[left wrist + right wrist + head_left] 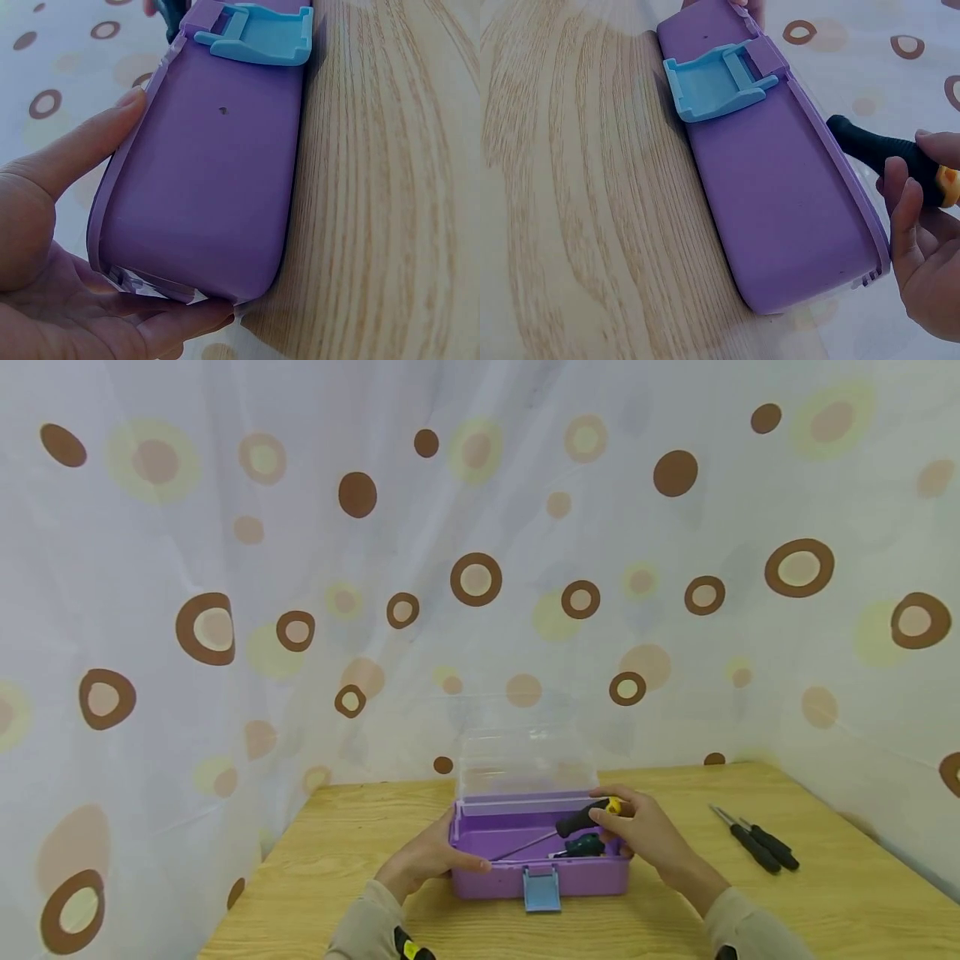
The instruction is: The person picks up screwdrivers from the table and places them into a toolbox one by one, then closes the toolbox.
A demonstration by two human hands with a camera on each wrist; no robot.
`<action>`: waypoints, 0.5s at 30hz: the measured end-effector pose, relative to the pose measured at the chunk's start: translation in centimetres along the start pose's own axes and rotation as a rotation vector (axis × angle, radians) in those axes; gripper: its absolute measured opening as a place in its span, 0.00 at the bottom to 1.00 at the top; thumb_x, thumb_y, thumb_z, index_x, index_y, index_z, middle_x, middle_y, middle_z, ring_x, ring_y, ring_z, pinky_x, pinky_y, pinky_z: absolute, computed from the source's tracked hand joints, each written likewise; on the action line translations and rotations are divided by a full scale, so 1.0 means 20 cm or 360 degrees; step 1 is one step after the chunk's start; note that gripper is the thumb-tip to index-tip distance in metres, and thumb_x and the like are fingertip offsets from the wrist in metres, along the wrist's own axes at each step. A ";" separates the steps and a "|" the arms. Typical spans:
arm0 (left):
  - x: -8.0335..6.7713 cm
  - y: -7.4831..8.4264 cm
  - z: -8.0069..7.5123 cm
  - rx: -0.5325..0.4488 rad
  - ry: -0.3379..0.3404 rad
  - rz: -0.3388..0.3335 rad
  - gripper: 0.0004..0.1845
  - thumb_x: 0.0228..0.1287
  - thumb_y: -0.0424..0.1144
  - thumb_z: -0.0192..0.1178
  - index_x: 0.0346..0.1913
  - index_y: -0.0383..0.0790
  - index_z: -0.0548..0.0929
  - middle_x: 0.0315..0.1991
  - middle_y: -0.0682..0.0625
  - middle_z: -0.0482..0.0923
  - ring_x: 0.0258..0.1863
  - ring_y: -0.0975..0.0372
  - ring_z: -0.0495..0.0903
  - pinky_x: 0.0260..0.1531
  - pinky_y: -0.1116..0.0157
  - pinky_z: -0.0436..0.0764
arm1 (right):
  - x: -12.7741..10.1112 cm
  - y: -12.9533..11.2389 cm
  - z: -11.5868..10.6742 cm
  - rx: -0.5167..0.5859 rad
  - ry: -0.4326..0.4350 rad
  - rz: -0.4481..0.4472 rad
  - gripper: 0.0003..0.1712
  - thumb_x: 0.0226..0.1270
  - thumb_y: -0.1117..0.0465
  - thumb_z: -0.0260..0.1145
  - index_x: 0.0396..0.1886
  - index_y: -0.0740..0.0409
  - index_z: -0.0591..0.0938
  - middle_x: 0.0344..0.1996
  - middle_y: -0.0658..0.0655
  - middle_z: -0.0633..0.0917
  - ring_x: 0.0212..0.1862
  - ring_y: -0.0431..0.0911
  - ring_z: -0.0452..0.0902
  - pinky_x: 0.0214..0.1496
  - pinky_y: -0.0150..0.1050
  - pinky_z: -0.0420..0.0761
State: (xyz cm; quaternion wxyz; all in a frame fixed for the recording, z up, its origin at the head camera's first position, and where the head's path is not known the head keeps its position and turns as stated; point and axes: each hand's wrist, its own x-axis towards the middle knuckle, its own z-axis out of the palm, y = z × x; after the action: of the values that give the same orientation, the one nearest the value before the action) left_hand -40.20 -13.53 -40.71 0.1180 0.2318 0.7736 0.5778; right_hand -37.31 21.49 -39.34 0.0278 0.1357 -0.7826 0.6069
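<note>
A purple toolbox (495,883) stands on the table with its clear lid (525,764) raised at the back. My left hand (423,860) grips its left end, the thumb along the front rim and the fingers against the end wall. Over the box's right part, my right hand (648,837) holds a screwdriver (581,820) by its black and yellow handle. The shaft slants down left, its tip near the front rim by my left thumb. A dark green handle (587,846) lies inside the box, partly hidden by the front wall. The blue latch (709,84) hangs down in front.
Two black-handled screwdrivers, one nearer (753,847) and one beside it (774,846), lie on the wooden table (337,827) to the right. A dotted curtain (480,643) stands behind the table and along both sides.
</note>
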 end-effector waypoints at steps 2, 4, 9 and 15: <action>0.00 0.00 0.00 -0.0006 0.0003 0.0002 0.65 0.51 0.33 0.80 0.84 0.42 0.44 0.72 0.34 0.66 0.67 0.42 0.70 0.68 0.41 0.66 | 0.00 0.00 0.00 0.0019 0.0011 -0.0006 0.30 0.76 0.56 0.67 0.72 0.62 0.74 0.48 0.64 0.85 0.37 0.56 0.84 0.28 0.40 0.80; 0.00 0.00 0.00 -0.0015 0.0003 -0.0003 0.65 0.51 0.33 0.80 0.84 0.42 0.44 0.72 0.34 0.66 0.67 0.41 0.69 0.68 0.41 0.66 | 0.00 0.01 0.00 0.0047 0.0015 -0.0018 0.30 0.77 0.56 0.67 0.72 0.62 0.73 0.56 0.64 0.84 0.39 0.57 0.85 0.28 0.40 0.80; -0.01 0.00 0.00 -0.0018 0.0009 -0.0011 0.65 0.51 0.33 0.80 0.84 0.41 0.43 0.72 0.34 0.65 0.68 0.39 0.68 0.69 0.40 0.65 | 0.00 0.01 0.00 0.0093 0.0030 0.0002 0.28 0.77 0.55 0.66 0.70 0.64 0.75 0.58 0.63 0.84 0.40 0.55 0.85 0.28 0.39 0.80; -0.01 0.01 0.01 -0.0030 0.0007 0.0002 0.65 0.51 0.32 0.80 0.84 0.42 0.43 0.72 0.34 0.65 0.68 0.39 0.67 0.69 0.39 0.62 | -0.01 -0.02 -0.01 0.0125 0.0053 0.0019 0.26 0.77 0.53 0.67 0.66 0.64 0.78 0.50 0.57 0.87 0.41 0.53 0.83 0.32 0.41 0.81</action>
State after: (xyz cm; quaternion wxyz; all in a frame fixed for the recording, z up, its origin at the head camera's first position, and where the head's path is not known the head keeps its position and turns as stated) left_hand -40.02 -13.42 -40.67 0.1182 0.2299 0.7683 0.5855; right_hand -37.02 21.58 -39.00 0.0319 0.1218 -0.7584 0.6395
